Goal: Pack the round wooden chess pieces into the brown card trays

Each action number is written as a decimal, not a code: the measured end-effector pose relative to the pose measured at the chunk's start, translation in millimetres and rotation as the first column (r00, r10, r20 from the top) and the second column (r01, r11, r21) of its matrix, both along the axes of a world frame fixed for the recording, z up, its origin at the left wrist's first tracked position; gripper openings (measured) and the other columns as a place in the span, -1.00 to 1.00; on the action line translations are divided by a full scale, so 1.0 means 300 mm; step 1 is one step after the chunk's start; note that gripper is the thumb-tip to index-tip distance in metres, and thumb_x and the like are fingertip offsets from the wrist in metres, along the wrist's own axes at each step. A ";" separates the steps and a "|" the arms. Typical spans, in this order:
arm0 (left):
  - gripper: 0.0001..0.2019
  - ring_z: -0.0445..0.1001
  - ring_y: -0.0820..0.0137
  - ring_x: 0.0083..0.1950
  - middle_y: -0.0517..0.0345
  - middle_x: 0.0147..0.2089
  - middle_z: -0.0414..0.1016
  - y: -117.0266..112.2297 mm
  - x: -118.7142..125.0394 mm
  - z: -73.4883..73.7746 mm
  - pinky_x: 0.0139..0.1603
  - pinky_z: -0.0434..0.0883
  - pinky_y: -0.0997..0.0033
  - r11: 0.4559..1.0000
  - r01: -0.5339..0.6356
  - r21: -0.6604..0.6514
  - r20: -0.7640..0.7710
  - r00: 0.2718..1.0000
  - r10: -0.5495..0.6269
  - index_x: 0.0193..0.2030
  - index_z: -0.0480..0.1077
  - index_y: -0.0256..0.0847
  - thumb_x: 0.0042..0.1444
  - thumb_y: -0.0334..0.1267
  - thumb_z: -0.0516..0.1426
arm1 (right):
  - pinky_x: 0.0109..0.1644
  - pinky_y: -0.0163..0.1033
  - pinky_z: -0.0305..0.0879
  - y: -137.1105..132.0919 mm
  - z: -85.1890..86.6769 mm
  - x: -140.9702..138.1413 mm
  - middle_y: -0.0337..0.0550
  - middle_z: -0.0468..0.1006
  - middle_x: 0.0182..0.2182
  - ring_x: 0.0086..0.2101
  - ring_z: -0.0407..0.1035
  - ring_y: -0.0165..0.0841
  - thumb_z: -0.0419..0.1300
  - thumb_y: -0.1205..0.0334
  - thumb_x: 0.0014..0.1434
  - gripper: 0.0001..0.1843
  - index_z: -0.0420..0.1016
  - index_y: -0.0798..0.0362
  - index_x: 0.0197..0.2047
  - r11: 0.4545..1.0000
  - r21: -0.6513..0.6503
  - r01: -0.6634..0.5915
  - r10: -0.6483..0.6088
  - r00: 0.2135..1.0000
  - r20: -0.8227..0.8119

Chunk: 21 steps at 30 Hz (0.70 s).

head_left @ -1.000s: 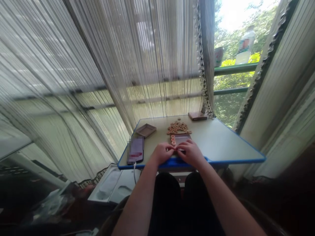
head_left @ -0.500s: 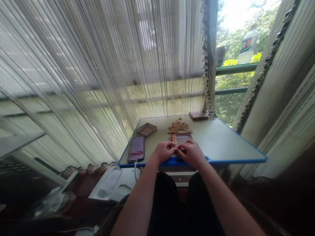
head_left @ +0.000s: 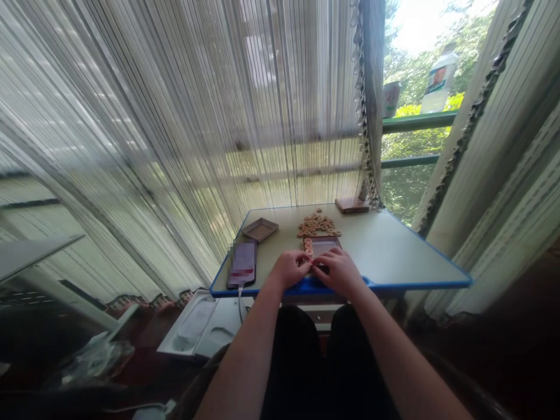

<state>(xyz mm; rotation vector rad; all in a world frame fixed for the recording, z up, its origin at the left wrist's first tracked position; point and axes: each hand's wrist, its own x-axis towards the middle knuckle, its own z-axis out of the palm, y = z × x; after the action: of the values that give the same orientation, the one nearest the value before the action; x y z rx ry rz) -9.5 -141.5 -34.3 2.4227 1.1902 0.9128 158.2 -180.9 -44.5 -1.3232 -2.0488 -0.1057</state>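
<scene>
Curtains (head_left: 280,105) hang behind the table (head_left: 406,251). Left hand (head_left: 289,269) and right hand (head_left: 342,272) meet over a tray (head_left: 327,247), fingertips together beside discs (head_left: 308,245), grip unclear.

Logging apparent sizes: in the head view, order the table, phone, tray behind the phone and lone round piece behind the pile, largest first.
1. Table
2. Phone
3. Tray
4. Lone round piece

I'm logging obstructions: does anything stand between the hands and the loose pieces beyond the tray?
The tray and its row of pieces lie between the heap and the left hand and right hand; nothing else visible does.
</scene>
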 end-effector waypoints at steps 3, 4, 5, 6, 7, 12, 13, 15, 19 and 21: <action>-0.78 0.39 0.44 -0.39 0.13 -0.33 0.53 -0.001 0.003 0.002 -0.32 0.31 0.49 1.000 -0.006 0.001 0.004 1.000 0.006 -0.27 0.49 -0.24 -0.04 -0.25 0.10 | -0.12 -0.18 0.12 0.002 -0.001 0.001 -0.17 0.54 -0.36 -0.25 0.23 -0.28 0.12 0.13 0.08 -0.80 0.54 -0.06 -0.29 1.000 0.002 -0.007 0.007 1.000 0.007; -0.79 0.39 0.44 -0.39 0.13 -0.34 0.53 -0.001 0.003 0.003 -0.31 0.31 0.49 1.000 -0.003 0.001 -0.003 1.000 0.003 -0.29 0.49 -0.24 -0.04 -0.25 0.10 | -0.11 -0.18 0.12 0.002 -0.001 0.001 -0.17 0.54 -0.33 -0.24 0.23 -0.28 0.12 0.13 0.08 -0.80 0.54 -0.07 -0.28 1.000 0.006 -0.010 0.010 1.000 0.006; -0.81 0.40 0.44 -0.38 0.13 -0.35 0.53 -0.002 0.004 0.004 -0.29 0.31 0.49 1.000 0.001 0.002 -0.010 1.000 -0.001 -0.32 0.49 -0.23 -0.04 -0.26 0.10 | -0.11 -0.17 0.13 0.002 -0.001 0.002 -0.17 0.54 -0.31 -0.23 0.23 -0.28 0.12 0.13 0.08 -0.80 0.54 -0.07 -0.28 1.000 0.012 -0.012 0.012 1.000 0.004; -0.82 0.40 0.44 -0.38 0.14 -0.36 0.53 -0.002 0.005 0.005 -0.28 0.32 0.49 1.000 0.004 0.003 -0.016 1.000 -0.004 -0.34 0.49 -0.23 -0.04 -0.27 0.09 | -0.10 -0.17 0.13 0.002 0.000 0.002 -0.16 0.53 -0.28 -0.22 0.23 -0.28 0.12 0.13 0.08 -0.80 0.54 -0.07 -0.27 1.000 0.016 -0.011 0.011 1.000 0.001; -0.83 0.40 0.44 -0.39 0.14 -0.36 0.53 -0.002 0.006 0.005 -0.28 0.32 0.49 1.000 0.003 0.005 -0.019 1.000 -0.003 -0.35 0.49 -0.23 -0.05 -0.27 0.09 | -0.10 -0.17 0.14 0.002 0.000 0.002 -0.16 0.52 -0.27 -0.22 0.23 -0.27 0.12 0.13 0.08 -0.79 0.54 -0.08 -0.26 1.000 0.020 -0.010 0.010 1.000 -0.002; -0.83 0.40 0.45 -0.40 0.14 -0.39 0.53 0.000 0.004 0.002 -0.31 0.31 0.50 1.000 0.007 0.002 -0.004 1.000 -0.007 -0.37 0.49 -0.25 -0.05 -0.29 0.09 | -0.09 -0.16 0.15 0.002 -0.001 0.003 -0.16 0.52 -0.27 -0.21 0.23 -0.27 0.12 0.13 0.08 -0.80 0.55 -0.08 -0.28 1.000 0.021 -0.010 0.010 1.000 -0.003; -0.83 0.41 0.45 -0.40 0.14 -0.39 0.53 0.001 0.003 0.001 -0.31 0.31 0.50 1.000 0.013 0.001 0.001 1.000 -0.013 -0.37 0.49 -0.25 -0.05 -0.30 0.09 | -0.09 -0.16 0.15 0.003 -0.002 0.003 -0.16 0.52 -0.27 -0.21 0.23 -0.27 0.12 0.13 0.08 -0.80 0.55 -0.08 -0.28 1.000 0.021 -0.010 0.010 1.000 -0.001; -0.83 0.41 0.45 -0.39 0.15 -0.39 0.53 0.002 0.002 -0.001 -0.31 0.31 0.50 1.000 0.021 0.001 0.006 1.000 -0.021 -0.37 0.49 -0.24 -0.05 -0.30 0.09 | -0.09 -0.16 0.15 0.004 -0.005 0.004 -0.16 0.51 -0.27 -0.20 0.23 -0.27 0.11 0.13 0.08 -0.80 0.54 -0.09 -0.27 1.000 0.024 -0.009 0.009 1.000 0.006; -0.78 0.40 0.44 -0.39 0.13 -0.35 0.53 0.001 0.002 0.000 -0.31 0.32 0.49 1.000 -0.012 0.000 0.011 1.000 0.012 -0.28 0.50 -0.24 -0.05 -0.27 0.10 | -0.07 -0.15 0.15 0.007 -0.010 0.004 -0.17 0.49 -0.23 -0.18 0.23 -0.26 0.12 0.12 0.08 -0.79 0.54 -0.11 -0.25 0.999 0.031 0.005 -0.006 1.000 0.019; -0.79 0.40 0.44 -0.38 0.12 -0.34 0.53 -0.002 0.003 0.002 -0.29 0.32 0.48 1.000 -0.010 0.001 -0.003 1.000 0.010 -0.29 0.50 -0.23 -0.05 -0.26 0.10 | -0.07 -0.14 0.14 0.008 -0.010 0.003 -0.16 0.48 -0.21 -0.18 0.23 -0.26 0.12 0.11 0.07 -0.79 0.54 -0.11 -0.25 0.999 0.031 0.015 -0.015 1.000 0.020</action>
<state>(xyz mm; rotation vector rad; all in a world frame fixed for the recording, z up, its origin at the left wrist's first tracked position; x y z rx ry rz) -8.6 -142.1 -33.8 2.4214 1.2045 0.9136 159.1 -178.6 -47.6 -1.3234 -2.0462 -0.1579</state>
